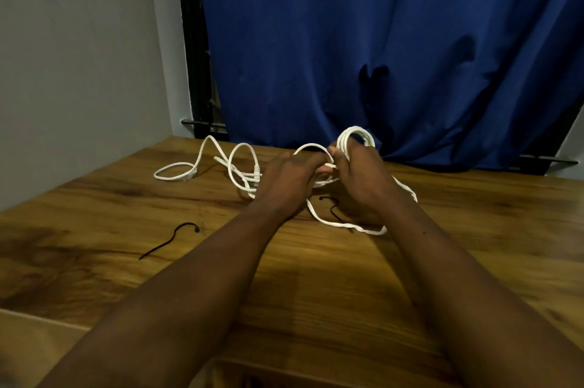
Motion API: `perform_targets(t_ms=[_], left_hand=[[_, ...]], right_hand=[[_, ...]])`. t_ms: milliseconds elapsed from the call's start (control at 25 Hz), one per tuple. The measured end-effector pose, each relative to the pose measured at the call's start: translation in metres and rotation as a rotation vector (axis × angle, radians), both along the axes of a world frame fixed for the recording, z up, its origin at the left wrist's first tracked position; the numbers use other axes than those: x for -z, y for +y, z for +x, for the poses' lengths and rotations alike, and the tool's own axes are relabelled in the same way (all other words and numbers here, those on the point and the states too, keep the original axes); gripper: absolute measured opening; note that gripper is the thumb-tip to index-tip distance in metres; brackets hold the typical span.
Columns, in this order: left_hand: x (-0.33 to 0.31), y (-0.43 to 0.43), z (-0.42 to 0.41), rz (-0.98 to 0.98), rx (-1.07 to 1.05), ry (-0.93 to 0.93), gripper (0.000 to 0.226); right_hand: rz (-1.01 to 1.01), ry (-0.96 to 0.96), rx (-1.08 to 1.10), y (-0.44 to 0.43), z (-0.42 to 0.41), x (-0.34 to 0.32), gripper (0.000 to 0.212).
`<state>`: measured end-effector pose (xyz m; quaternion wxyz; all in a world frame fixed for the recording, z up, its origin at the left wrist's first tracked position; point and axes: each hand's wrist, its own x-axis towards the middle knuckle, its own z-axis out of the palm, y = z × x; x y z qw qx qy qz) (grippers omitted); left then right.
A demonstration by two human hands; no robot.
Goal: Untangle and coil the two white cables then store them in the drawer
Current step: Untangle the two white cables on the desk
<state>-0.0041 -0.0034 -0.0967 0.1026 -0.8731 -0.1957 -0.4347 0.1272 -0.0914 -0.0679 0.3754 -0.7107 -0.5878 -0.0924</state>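
My right hand (363,179) grips a small white coil (355,136) of several loops, held upright above the wooden table (126,198). My left hand (290,179) pinches the white cable strand (311,146) that arches into that coil. More white cable hangs below my right hand and loops on the table (341,223). A loose tangle of white cable (227,163) with its plug ends lies to the left of my hands, toward the table's back edge. No drawer is in view.
Two thin black ties lie on the table: one (172,239) at front left, another (330,207) partly under my right hand. A blue curtain (379,39) hangs behind the table's back edge. A grey wall (79,55) is on the left.
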Motion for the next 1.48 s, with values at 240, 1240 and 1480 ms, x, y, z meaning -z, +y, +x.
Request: perform_targets(t_ms=[240, 1240, 1480], left_hand=[[0.004, 0.009, -0.002, -0.088, -0.059, -0.02, 0.031], [0.01, 0.04, -0.011, -0.57, -0.572, -0.228, 0.049], [-0.017, 0.03, -0.01, -0.526, 0.086, -0.639, 0.063]], right_hand=[[-0.105, -0.124, 0.014, -0.007, -0.011, -0.017, 0.031], [-0.023, 1.036, -0.469, -0.082, -0.004, -0.073, 0.027], [-0.171, 1.086, -0.633, -0.074, -0.012, -0.064, 0.025]])
